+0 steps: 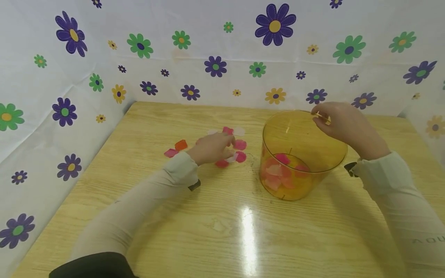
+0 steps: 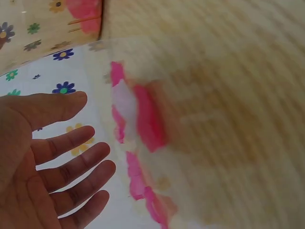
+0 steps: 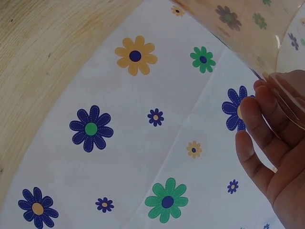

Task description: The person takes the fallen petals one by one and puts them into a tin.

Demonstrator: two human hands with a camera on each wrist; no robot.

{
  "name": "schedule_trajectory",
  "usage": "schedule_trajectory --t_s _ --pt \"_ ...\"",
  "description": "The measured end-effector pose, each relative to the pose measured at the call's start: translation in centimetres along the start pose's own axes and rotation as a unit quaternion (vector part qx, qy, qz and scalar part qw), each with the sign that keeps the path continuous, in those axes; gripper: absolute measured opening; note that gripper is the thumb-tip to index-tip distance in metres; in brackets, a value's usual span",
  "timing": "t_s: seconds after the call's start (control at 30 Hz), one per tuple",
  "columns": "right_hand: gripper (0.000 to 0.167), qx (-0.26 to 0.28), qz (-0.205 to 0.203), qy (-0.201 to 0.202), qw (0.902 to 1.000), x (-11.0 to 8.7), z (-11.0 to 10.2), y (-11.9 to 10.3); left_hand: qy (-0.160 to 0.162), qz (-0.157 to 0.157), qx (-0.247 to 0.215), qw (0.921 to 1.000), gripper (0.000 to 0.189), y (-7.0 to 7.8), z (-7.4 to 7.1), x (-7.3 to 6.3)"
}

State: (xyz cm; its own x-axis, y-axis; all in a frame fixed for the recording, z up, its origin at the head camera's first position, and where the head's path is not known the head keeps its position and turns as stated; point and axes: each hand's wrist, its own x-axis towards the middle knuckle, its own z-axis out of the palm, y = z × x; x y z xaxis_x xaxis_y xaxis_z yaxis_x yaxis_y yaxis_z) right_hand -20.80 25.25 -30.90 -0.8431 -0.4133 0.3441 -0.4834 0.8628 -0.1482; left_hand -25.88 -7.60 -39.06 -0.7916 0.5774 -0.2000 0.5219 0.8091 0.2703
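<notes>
A see-through amber bucket (image 1: 313, 146) stands tilted on the table, with pink and red petals (image 1: 278, 173) in its bottom. My right hand (image 1: 342, 123) grips its far right rim; the right wrist view shows the fingers (image 3: 267, 129) curled at that edge. Left of the bucket, my left hand (image 1: 213, 150) is low over loose petals, partly hiding them. Around it lie a pink petal (image 1: 240, 144), a white petal (image 1: 238, 131) and a red petal (image 1: 221, 164). In the left wrist view its fingers (image 2: 78, 174) are spread, holding nothing, beside a red petal (image 2: 150, 121).
An orange petal (image 1: 180, 145) and another pink petal (image 1: 170, 153) lie left of the left hand. The wood-grain table (image 1: 194, 231) is bordered at the back and sides by a white flower-print sheet (image 1: 194, 77).
</notes>
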Motion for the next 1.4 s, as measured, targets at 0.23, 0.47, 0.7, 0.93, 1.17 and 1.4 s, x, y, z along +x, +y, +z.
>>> schedule_trajectory --t_s 0.23,0.47,0.7,0.93,1.17,1.4 --pt "0.014 0.003 0.001 -0.002 1.0000 0.1 0.0 0.0 0.010 0.001 0.038 0.9992 0.036 -0.8 1.8 1.1" --pt "0.013 -0.003 0.001 -0.002 1.0000 0.1 0.0 0.1 0.015 0.014 0.029 0.9994 0.026 -1.1 2.2 1.2" --pt "0.013 0.001 0.007 -0.006 1.0000 0.1 -0.1 0.0 0.004 0.015 0.006 0.9999 0.019 -1.3 2.1 1.5" --pt "0.014 0.001 0.010 -0.010 0.9999 0.1 0.0 0.1 0.002 0.035 -0.015 0.9993 0.013 -1.0 1.2 0.9" --pt "0.014 0.001 0.014 -0.016 0.9998 0.1 -0.1 0.0 0.011 0.035 -0.042 0.9984 0.014 -0.6 -0.9 -0.4" --pt "0.015 -0.001 0.017 -0.019 0.9997 0.1 -0.1 0.0 0.088 0.073 -0.073 0.9907 0.011 1.2 -5.2 -2.0"
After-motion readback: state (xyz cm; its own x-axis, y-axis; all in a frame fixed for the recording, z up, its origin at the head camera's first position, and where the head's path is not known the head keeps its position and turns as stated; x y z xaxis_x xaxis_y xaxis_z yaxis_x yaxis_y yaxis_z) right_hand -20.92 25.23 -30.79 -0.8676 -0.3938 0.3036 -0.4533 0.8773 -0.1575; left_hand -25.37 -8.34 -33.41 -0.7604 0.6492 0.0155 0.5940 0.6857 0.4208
